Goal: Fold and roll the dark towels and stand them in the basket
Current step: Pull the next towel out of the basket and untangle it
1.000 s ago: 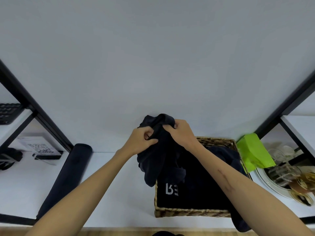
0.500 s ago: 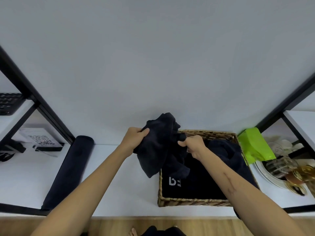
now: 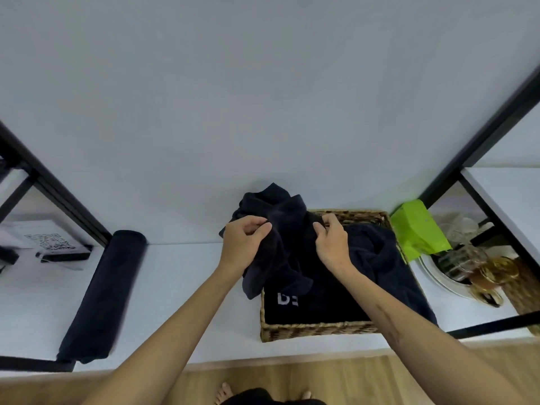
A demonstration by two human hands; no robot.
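Observation:
A crumpled dark towel (image 3: 280, 229) hangs in the air over the left back corner of a woven basket (image 3: 318, 330). My left hand (image 3: 244, 244) pinches its left edge and my right hand (image 3: 331, 244) grips its right edge. The towel's lower part droops down past the basket's left rim. More dark towels (image 3: 350, 287) lie loose inside the basket, one showing pale letters. A rolled dark towel (image 3: 106, 293) lies flat on the white shelf (image 3: 181, 287) to the left.
Black shelf-frame bars (image 3: 58, 194) slant up at left and right. A lime-green packet (image 3: 418, 232) leans right of the basket, beside a plate with glass jars (image 3: 473, 267). A QR-code card (image 3: 49, 241) stands at far left. Wooden floor and my feet show below.
My hands have moved apart along the towel's top edge, spreading it a little, and the towel sits lower and nearer the basket. The head view has tilted downward.

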